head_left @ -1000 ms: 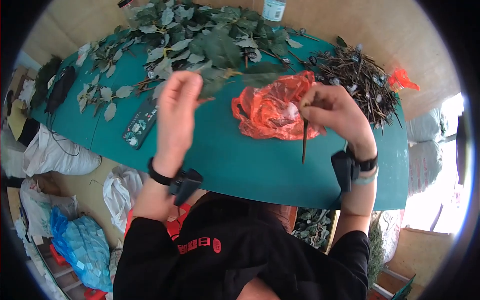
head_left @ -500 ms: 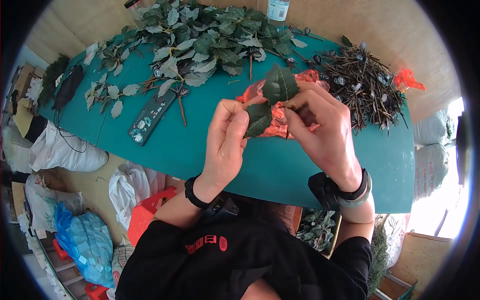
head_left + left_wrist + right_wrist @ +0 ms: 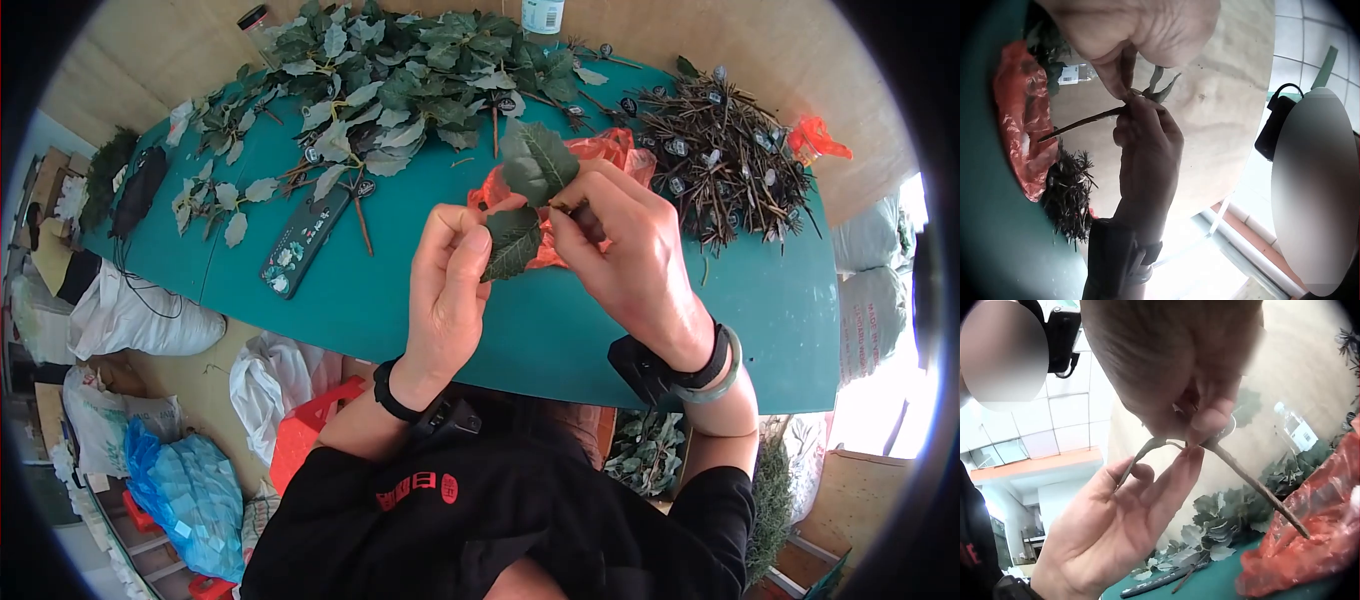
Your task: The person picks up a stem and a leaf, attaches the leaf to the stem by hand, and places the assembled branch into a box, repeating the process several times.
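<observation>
Both hands meet over the front of the table. My left hand (image 3: 447, 295) pinches a green leaf sprig (image 3: 537, 165) by its lower leaf. Its fingertips reach the joint in the right wrist view. With thumb and fingers, my right hand (image 3: 635, 235) grips a thin brown stem (image 3: 1079, 124) at its upper end, where the sprig's base meets it. The stem's free end points away from the hands, toward a crumpled red plastic bag (image 3: 1310, 544) lying behind them. The joint itself is mostly covered by fingers.
Leafy branches (image 3: 400, 90) are heaped along the back of the green table (image 3: 420, 340). A pile of brown stems (image 3: 725, 165) with small dark tags lies at the right. A patterned phone (image 3: 305, 245) lies at the left, and a bottle (image 3: 542, 15) stands at the back.
My left hand has come right with the leaf sprig to meet my right hand, which has shifted slightly with the stem. Over the last half second both hands have stayed nearly in place.
</observation>
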Motion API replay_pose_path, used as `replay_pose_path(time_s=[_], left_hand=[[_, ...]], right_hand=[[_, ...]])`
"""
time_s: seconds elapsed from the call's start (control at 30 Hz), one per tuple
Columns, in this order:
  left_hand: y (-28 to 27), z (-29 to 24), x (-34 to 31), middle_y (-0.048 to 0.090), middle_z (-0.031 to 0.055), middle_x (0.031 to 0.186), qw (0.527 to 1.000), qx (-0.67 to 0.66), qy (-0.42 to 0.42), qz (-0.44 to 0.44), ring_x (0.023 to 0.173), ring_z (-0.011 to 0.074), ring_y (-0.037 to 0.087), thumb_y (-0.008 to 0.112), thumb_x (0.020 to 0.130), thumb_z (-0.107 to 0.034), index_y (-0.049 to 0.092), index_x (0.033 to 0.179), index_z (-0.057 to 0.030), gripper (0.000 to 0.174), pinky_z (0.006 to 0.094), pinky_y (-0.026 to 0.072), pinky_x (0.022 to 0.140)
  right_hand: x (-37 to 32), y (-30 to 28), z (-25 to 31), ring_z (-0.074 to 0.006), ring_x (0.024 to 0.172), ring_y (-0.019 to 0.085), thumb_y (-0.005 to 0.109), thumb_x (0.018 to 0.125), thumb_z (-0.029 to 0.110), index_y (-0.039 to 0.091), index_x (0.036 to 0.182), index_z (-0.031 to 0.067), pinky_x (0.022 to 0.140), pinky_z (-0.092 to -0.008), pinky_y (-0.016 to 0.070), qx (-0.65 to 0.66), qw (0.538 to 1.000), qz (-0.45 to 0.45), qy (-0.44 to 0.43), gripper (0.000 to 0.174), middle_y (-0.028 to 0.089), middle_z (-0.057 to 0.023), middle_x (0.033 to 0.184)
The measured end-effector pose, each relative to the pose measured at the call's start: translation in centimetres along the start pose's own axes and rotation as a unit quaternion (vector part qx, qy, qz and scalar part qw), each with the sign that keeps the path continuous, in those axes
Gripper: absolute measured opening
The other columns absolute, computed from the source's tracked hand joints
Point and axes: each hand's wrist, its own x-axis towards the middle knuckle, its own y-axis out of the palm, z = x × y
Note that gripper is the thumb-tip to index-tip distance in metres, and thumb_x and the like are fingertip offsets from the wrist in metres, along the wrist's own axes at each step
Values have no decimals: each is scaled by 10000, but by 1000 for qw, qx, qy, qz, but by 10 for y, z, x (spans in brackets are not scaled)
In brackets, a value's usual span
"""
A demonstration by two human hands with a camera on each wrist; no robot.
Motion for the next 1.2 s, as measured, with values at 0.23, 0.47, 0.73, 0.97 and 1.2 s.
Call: replay_pose_path(time_s=[0.23, 0.47, 0.73, 0.97, 1.2], left_hand=[[-6, 4, -1, 501, 43, 944, 1000, -4, 2, 19, 861, 109, 511, 426, 967, -175, 415, 952, -59, 117, 270, 451, 776], [2, -3, -4, 506, 38, 957, 999, -30, -15, 12, 861, 109, 509, 418, 966, -169, 417, 958, -69, 100, 275, 447, 794], [-1, -3, 2, 629, 92, 1038, 996, -89, 1, -25, 819, 46, 553, 506, 958, -165, 469, 977, -64, 109, 186, 448, 635], [1, 11, 2, 651, 25, 929, 978, -192, -81, -28, 768, 34, 574, 613, 896, -130, 573, 1043, -47, 173, 167, 433, 591], [-6, 9, -6, 654, 16, 881, 986, -151, -70, 0, 747, 40, 583, 637, 881, -139, 628, 1055, -34, 204, 177, 455, 615]], right_hand=[[0, 2, -2, -174, 549, 546, 625, 762, -56, 535, 795, -23, 496, -279, 438, -11, 1000, -10, -11, 101, 545, -88, 756], [-1, 3, -2, -188, 549, 546, 628, 751, -58, 542, 799, -21, 497, -283, 442, -20, 999, -16, -25, 105, 546, -91, 764], [-2, 2, 5, -190, 552, 556, 637, 730, -66, 558, 799, -24, 487, -280, 448, -7, 998, -32, -60, 113, 542, -87, 768], [-6, 10, 15, -189, 535, 555, 653, 698, -78, 567, 796, -18, 466, -285, 447, -18, 993, -37, -110, 143, 532, -83, 741], [-8, 11, 16, -204, 514, 549, 647, 679, -92, 577, 794, -8, 443, -297, 434, -39, 986, -51, -152, 159, 527, -80, 718]])
